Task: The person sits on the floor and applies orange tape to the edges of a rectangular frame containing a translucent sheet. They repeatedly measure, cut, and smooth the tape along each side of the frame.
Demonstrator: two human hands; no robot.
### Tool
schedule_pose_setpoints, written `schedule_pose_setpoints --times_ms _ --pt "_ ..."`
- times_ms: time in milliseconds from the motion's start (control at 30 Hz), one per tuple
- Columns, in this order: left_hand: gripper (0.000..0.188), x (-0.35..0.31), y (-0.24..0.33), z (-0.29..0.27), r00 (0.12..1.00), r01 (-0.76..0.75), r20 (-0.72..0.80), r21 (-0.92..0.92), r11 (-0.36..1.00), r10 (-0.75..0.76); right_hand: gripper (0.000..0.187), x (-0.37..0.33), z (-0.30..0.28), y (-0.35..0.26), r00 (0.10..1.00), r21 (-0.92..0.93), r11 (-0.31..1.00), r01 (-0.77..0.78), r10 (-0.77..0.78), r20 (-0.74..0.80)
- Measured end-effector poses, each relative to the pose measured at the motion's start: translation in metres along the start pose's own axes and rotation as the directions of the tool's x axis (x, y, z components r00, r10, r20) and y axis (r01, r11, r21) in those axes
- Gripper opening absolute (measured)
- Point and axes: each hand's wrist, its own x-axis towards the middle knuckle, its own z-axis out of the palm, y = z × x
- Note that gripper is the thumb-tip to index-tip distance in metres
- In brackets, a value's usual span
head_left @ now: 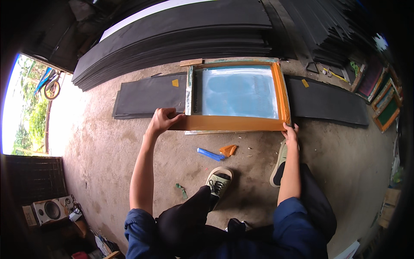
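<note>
A screen printing frame (189, 93) lies in front of me, its mesh (239, 93) pale blue with a whitish smear. A strip of brown tape (235, 123) is stretched along the frame's near side. My left hand (161, 121) is closed, pinching the strip's left end just beyond the frame's near left corner. At the near right corner, my right hand (291, 133) holds the strip's other end between thumb and fingers. More brown tape (281, 93) covers the frame's right side. Whether the strip's middle touches the frame I cannot tell.
Black sheets (144, 95) lie under and beside the frame, with tall stacks of black sheets (185, 32) behind. A blue plastic tool (210, 154) and a crumpled orange scrap (228, 150) sit on the concrete floor near my shoes. More frames (387, 110) lean at the right.
</note>
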Motion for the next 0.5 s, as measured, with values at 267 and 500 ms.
schedule_pose_setpoints --times_ms 267,500 --pt "0.048 -0.034 -0.05 0.04 0.982 0.16 0.035 0.363 0.918 -0.185 0.071 0.016 -0.009 0.005 0.999 0.032 0.999 0.014 -0.015 0.03" --pt "0.049 -0.027 -0.069 0.065 0.983 0.158 0.017 0.434 0.887 -0.184 0.075 0.016 -0.014 0.008 0.996 0.02 0.998 0.054 -0.055 0.072"
